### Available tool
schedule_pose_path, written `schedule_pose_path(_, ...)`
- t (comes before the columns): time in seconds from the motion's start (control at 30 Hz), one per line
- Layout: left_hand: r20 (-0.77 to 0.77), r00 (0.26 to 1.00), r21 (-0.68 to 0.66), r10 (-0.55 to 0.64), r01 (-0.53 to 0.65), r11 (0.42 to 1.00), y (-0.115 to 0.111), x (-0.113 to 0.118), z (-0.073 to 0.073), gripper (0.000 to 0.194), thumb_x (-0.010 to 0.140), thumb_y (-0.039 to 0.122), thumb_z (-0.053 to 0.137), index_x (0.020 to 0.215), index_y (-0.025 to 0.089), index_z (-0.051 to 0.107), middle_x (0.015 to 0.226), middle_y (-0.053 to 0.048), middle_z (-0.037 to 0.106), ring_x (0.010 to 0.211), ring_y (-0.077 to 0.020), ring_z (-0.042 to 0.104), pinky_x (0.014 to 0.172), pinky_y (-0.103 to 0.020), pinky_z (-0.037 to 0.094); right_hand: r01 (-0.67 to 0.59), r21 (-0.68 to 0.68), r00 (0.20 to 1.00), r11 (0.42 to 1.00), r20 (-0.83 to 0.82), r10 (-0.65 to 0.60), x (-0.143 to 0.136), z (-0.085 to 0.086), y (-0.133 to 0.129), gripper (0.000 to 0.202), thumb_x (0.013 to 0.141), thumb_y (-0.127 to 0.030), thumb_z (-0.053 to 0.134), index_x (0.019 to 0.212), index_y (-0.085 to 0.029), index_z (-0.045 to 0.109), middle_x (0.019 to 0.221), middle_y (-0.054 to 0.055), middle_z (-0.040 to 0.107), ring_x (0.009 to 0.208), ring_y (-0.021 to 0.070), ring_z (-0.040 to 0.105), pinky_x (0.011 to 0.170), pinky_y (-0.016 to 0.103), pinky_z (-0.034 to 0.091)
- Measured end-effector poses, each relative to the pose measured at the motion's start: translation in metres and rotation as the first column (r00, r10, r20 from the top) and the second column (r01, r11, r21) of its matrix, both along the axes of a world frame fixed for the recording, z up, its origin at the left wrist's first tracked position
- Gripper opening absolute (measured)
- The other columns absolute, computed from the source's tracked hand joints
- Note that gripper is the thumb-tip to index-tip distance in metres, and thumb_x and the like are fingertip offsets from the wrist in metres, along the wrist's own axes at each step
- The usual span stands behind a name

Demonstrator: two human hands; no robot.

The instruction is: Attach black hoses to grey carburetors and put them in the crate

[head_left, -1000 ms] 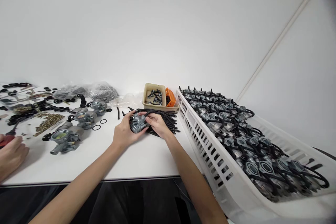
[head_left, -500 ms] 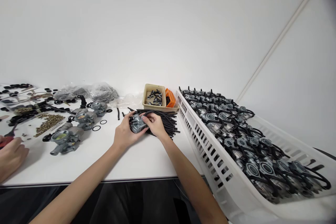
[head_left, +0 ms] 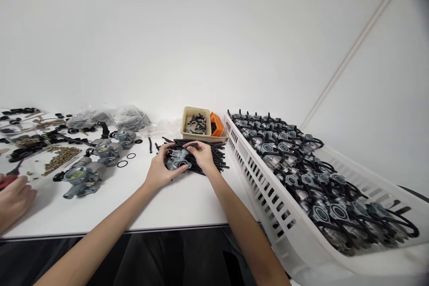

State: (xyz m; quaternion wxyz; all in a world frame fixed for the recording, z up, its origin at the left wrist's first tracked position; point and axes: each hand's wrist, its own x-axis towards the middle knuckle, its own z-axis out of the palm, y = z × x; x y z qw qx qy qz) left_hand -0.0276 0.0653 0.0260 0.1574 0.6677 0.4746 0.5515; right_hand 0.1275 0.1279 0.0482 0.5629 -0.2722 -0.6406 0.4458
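Observation:
My left hand is wrapped round a grey metal carburetor, thumb along its near side, with a round opening turned toward me. My right hand is at the carburetor's right side, its thumb and fingers pinching a short black rubber hose close above the body. Whether the hose touches the carburetor is hard to see. Under and behind both hands lies a loose pile of black hoses on the white table.
To the right stands a white slotted basket filled with carburetors. Behind the hoses are a cream tray of small parts and an orange basket. At left lie several carburetors, O-rings, brass fittings and a co-worker's hand.
The carburetor has turned in my left hand, so its round opening now faces me. My right fingers have shifted slightly up and right, and the black hose shows between them.

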Motion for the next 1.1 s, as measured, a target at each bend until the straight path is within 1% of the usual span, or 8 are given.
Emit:
schedule_pose_path(0.17, -0.012, 1.0, -0.002, -0.013, 0.013, 1.0, 0.0, 0.0, 0.0, 0.074, 0.064, 0.043, 0.078, 0.125, 0.022, 0.042, 0.112, -0.01, 0.061, 0.094, -0.023, 0.062, 0.083, -0.037, 0.05, 0.021, -0.029, 0.999, 0.999, 0.026, -0.02, 0.002, 0.003, -0.002, 0.012, 0.067, -0.03, 0.072, 0.071, -0.019, 0.072, 0.071, 0.001, 0.068, 0.066, 0.0161, 0.058, 0.068, 0.029, 0.047)
schedule_pose_path(0.4, -0.025, 1.0, -0.008, -0.011, 0.011, 1.0, 0.001, -0.001, -0.001, 0.075, 0.064, 0.044, 0.078, 0.126, 0.022, 0.042, 0.104, -0.008, 0.063, 0.092, -0.0227, 0.062, 0.081, -0.037, 0.05, 0.04, -0.072, 0.999, 0.997, 0.025, -0.038, 0.002, 0.0, 0.001, 0.021, 0.061, -0.034, 0.076, 0.063, -0.017, 0.064, 0.065, 0.0, 0.065, 0.062, 0.0148, 0.057, 0.065, 0.028, 0.046)
schedule_pose_path(0.53, -0.003, 1.0, -0.009, -0.02, 0.02, 1.0, 0.0, 0.0, 0.0, 0.074, 0.064, 0.043, 0.078, 0.125, 0.022, 0.042, 0.107, -0.009, 0.062, 0.092, -0.0232, 0.062, 0.082, -0.038, 0.05, -0.008, -0.072, 1.0, 0.997, 0.011, 0.009, 0.003, 0.003, -0.001, 0.023, 0.064, -0.038, 0.076, 0.07, -0.017, 0.069, 0.072, 0.002, 0.068, 0.068, 0.0167, 0.061, 0.071, 0.03, 0.049)
schedule_pose_path(0.63, 0.046, 0.999, -0.017, -0.028, 0.029, 0.999, 0.001, 0.0, 0.001, 0.072, 0.065, 0.043, 0.077, 0.124, 0.021, 0.043, 0.11, -0.01, 0.062, 0.094, -0.0237, 0.062, 0.084, -0.038, 0.05, -0.073, -0.049, 0.997, 0.996, -0.01, 0.073, 0.004, 0.007, -0.005, 0.028, 0.068, -0.044, 0.074, 0.08, -0.019, 0.073, 0.085, 0.005, 0.072, 0.084, 0.0208, 0.065, 0.083, 0.034, 0.05)
schedule_pose_path(0.73, 0.109, 0.994, -0.02, -0.022, 0.024, 1.0, 0.002, -0.001, 0.002, 0.069, 0.066, 0.043, 0.076, 0.122, 0.021, 0.044, 0.111, -0.01, 0.062, 0.097, -0.0249, 0.063, 0.084, -0.038, 0.05, -0.108, -0.067, 0.994, 0.992, -0.012, 0.108, 0.005, 0.008, -0.007, 0.038, 0.069, -0.051, 0.072, 0.089, -0.019, 0.074, 0.096, 0.007, 0.073, 0.096, 0.024, 0.065, 0.093, 0.039, 0.047)
schedule_pose_path(0.87, 0.134, 0.991, -0.031, -0.007, 0.011, 0.999, 0.003, -0.002, 0.002, 0.067, 0.066, 0.044, 0.075, 0.122, 0.021, 0.045, 0.11, -0.01, 0.063, 0.097, -0.0247, 0.063, 0.082, -0.037, 0.05, -0.128, -0.07, 0.992, 0.989, 0.011, 0.129, 0.003, 0.007, -0.007, 0.044, 0.068, -0.055, 0.072, 0.092, -0.018, 0.074, 0.098, 0.007, 0.073, 0.098, 0.0247, 0.064, 0.096, 0.041, 0.045)
schedule_pose_path(1.0, 0.122, 0.991, -0.036, -0.058, 0.063, 0.997, 0.002, -0.001, 0.002, 0.069, 0.067, 0.042, 0.076, 0.124, 0.021, 0.043, 0.113, -0.011, 0.061, 0.095, -0.0233, 0.062, 0.084, -0.038, 0.049, -0.144, -0.046, 0.988, 0.988, 0.045, 0.146, 0.004, 0.008, -0.008, 0.036, 0.072, -0.051, 0.069, 0.087, -0.018, 0.074, 0.094, 0.006, 0.072, 0.094, 0.0223, 0.064, 0.092, 0.037, 0.046)
schedule_pose_path(1.1, 0.11, 0.989, -0.042, -0.096, 0.101, 0.994, 0.0, -0.001, 0.002, 0.07, 0.068, 0.041, 0.076, 0.126, 0.021, 0.041, 0.112, -0.01, 0.061, 0.092, -0.0221, 0.063, 0.083, -0.037, 0.049, -0.154, -0.047, 0.986, 0.987, 0.053, 0.156, 0.007, 0.01, -0.009, 0.03, 0.073, -0.046, 0.071, 0.083, -0.018, 0.073, 0.088, 0.005, 0.071, 0.088, 0.0198, 0.063, 0.088, 0.034, 0.047)
